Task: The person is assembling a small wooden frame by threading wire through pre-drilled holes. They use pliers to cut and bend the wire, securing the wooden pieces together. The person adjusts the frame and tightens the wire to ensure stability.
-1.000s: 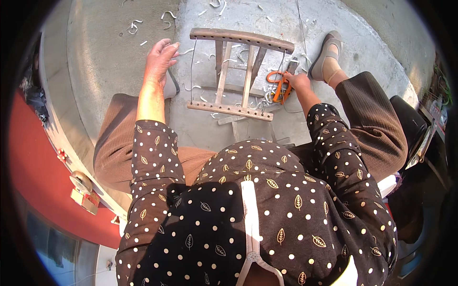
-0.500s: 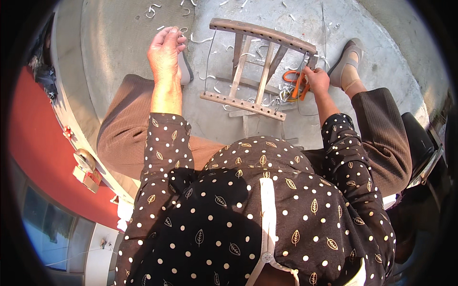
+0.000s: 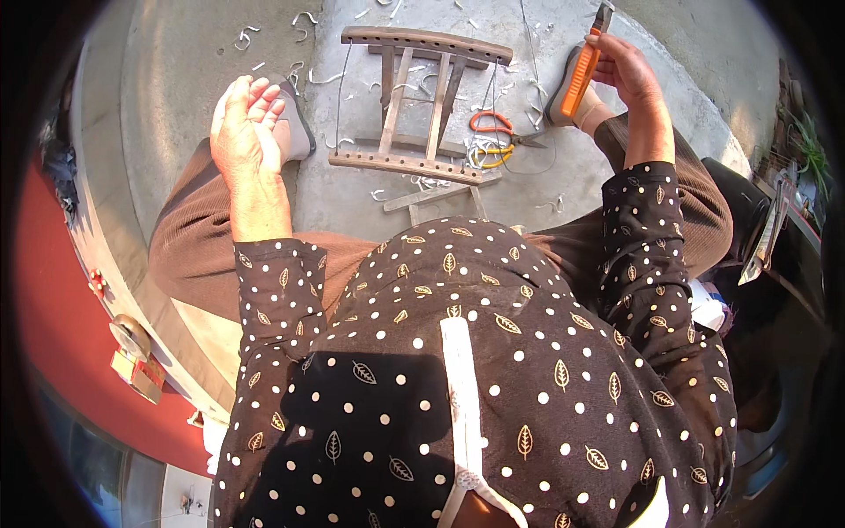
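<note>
A wooden folding-stool frame [image 3: 421, 162] with a row of holes along each of its two rails stands on the floor between my feet. Thin cord runs between the rails at both sides. To its right, my right hand [image 3: 627, 69] is raised near my right shoe, closed around an orange utility knife [image 3: 581, 79] whose metal end points up and away. My left hand [image 3: 246, 132] hovers left of the frame, palm turned up and inward, fingers loosely apart; I see nothing in it. Scissors [image 3: 502, 141] with an orange and a yellow handle lie by the frame's right side.
White strip scraps [image 3: 248, 37] are scattered over the concrete floor [image 3: 343, 207]. A long thin wire or cord [image 3: 553, 150] curves across the floor at the right. A tape roll [image 3: 130, 336] sits on the ledge at the left. Dark objects stand beyond my right knee.
My right hand has risen away from the stool frame's right side with the utility knife, leaving the scissors on the floor. The whole view has shifted, and my left hand appears lower and farther left.
</note>
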Demonstrator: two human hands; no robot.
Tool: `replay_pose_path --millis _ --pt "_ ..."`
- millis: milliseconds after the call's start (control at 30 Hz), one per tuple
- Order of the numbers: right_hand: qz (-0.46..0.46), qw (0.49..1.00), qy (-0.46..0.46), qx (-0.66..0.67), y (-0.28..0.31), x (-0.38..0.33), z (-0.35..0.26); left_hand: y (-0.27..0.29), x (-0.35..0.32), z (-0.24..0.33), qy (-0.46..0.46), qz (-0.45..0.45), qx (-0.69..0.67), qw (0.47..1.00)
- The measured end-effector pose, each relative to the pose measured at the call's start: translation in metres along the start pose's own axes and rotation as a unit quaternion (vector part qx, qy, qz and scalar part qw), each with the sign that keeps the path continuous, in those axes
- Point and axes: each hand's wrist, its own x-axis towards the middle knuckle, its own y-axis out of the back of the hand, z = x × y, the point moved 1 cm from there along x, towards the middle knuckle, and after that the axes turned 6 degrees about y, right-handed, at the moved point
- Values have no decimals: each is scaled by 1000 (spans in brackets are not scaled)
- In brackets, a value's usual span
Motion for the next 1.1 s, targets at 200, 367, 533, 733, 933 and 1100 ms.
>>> replay_pose_path --millis 200,367,533,733,933,1100 --pt "-40 893 158 419 -16 -71 -119 2 -22 -18 46 -45 1 998" --pt "-186 849 196 454 -10 -97 -134 -17 -23 -36 64 -62 30 996" --pt "-217 867 107 436 -1 -102 -101 -32 -24 -49 99 -74 80 989" --pt "-191 908 110 356 -45 -112 -124 -87 -7 -109 234 -84 99 963" --pt "-191 903 140 358 -54 -94 -116 -133 25 -132 290 19 41 956" --pt "-116 915 37 385 -75 -115 -150 -140 28 -136 301 111 86 943"
